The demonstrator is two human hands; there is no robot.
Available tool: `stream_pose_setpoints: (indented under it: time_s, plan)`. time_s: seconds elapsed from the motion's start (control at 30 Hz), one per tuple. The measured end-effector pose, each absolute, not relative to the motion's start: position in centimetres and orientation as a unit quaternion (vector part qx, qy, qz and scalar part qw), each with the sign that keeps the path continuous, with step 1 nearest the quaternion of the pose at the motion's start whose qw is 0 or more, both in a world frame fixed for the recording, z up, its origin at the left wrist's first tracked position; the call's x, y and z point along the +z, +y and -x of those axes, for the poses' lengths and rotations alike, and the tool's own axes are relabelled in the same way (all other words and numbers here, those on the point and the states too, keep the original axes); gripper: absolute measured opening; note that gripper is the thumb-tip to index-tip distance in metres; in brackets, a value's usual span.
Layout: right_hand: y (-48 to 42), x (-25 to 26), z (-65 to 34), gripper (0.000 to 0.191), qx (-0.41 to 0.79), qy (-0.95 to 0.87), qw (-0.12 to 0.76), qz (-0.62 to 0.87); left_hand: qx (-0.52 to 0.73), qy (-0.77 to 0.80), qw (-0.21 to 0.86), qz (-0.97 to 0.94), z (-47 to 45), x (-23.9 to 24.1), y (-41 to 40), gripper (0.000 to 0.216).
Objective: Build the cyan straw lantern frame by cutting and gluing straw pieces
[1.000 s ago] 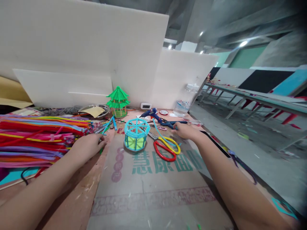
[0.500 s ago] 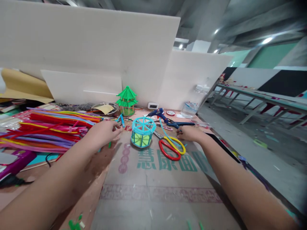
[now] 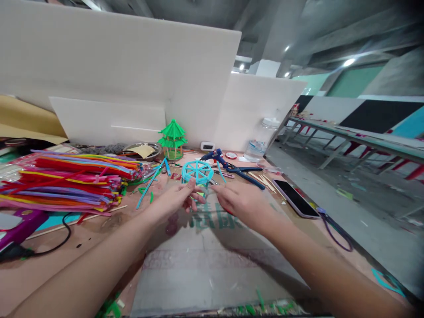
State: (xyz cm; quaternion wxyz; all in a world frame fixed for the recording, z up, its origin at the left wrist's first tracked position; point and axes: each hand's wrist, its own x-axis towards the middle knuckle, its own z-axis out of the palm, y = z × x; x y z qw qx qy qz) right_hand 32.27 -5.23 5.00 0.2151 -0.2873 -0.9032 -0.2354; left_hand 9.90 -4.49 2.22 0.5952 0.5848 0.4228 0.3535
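The light-blue round frame with spokes across its top (image 3: 198, 171) stands on the printed cardboard (image 3: 198, 265), its lower part mostly hidden by my hands. My left hand (image 3: 185, 197) is in front of the frame's near side, fingers spread and nothing visible in them. To the right, my right hand (image 3: 243, 201) lies over the scissors, whose red handle (image 3: 224, 206) peeks out under it. Its fingers point left toward the frame but are largely hidden, so whether they grip the scissors cannot be made out.
A green pagoda model (image 3: 173, 139) stands behind. Bundled coloured pipe cleaners (image 3: 66, 181) lie left. At the back right are a blue glue gun (image 3: 213, 155), dark-blue-handled pliers (image 3: 247, 172) and a clear jar (image 3: 260, 141). A phone (image 3: 294, 198) rests along the right edge.
Both hands have come inward: my left hand moved right to the frame's front, my right hand moved left over the scissors. The phone and thin sticks on the right are uncovered.
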Motion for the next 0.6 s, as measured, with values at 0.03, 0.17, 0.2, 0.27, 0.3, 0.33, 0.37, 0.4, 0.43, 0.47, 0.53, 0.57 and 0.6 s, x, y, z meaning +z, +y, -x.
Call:
stream_pose_setpoints:
  time_s: [0.03,0.17,0.2,0.27,0.3,0.33,0.37,0.4,0.43,0.47,0.53,0.57,0.6]
  plan:
    - [-5.6,4.7,-31.4,0.025,-0.254,-0.909,0.199,0.262,0.360,0.414,0.611,-0.571,-9.9,2.2,-4.4,0.067]
    - [-6.1,3.3,-29.9,0.034,-0.273,-0.920,0.148,0.237,0.387,0.409,0.617,-0.550,-9.5,2.2,-4.1,0.047]
    - [-6.2,3.2,-29.9,0.036,-0.253,-0.922,0.149,0.253,0.395,0.417,0.609,-0.547,-9.4,2.2,-4.1,0.044]
    - [-6.6,3.2,-30.1,0.037,-0.183,-0.920,0.179,0.297,0.400,0.448,0.576,-0.554,-9.5,2.4,-4.3,0.037]
    - [-6.8,3.4,-30.3,0.035,-0.141,-0.915,0.202,0.319,0.399,0.467,0.549,-0.567,-9.6,2.6,-4.5,0.035]
    - [-7.0,3.6,-30.6,0.032,-0.101,-0.909,0.224,0.336,0.393,0.481,0.520,-0.587,-9.7,2.7,-4.8,0.032]
    - [-7.1,3.8,-30.8,0.030,-0.068,-0.903,0.246,0.346,0.388,0.487,0.492,-0.609,-9.9,2.8,-5.0,0.028]
    - [-7.1,3.9,-31.1,0.029,-0.044,-0.898,0.267,0.348,0.382,0.486,0.470,-0.630,-10.1,2.7,-5.3,0.025]
    - [-7.1,4.0,-31.3,0.029,-0.029,-0.892,0.288,0.347,0.378,0.480,0.454,-0.648,-10.3,2.6,-5.5,0.022]
    - [-7.0,4.0,-31.5,0.028,-0.022,-0.884,0.311,0.347,0.377,0.471,0.443,-0.664,-10.5,2.5,-5.8,0.020]
    - [-6.7,3.7,-31.7,0.024,-0.023,-0.868,0.348,0.354,0.375,0.451,0.429,-0.687,-11.0,2.0,-6.2,0.019]
    - [-6.6,3.5,-31.7,0.022,-0.026,-0.862,0.357,0.360,0.374,0.444,0.421,-0.697,-11.1,1.8,-6.4,0.019]
    - [-6.5,3.3,-31.6,0.019,-0.029,-0.859,0.359,0.365,0.372,0.441,0.413,-0.704,-11.3,1.7,-6.6,0.019]
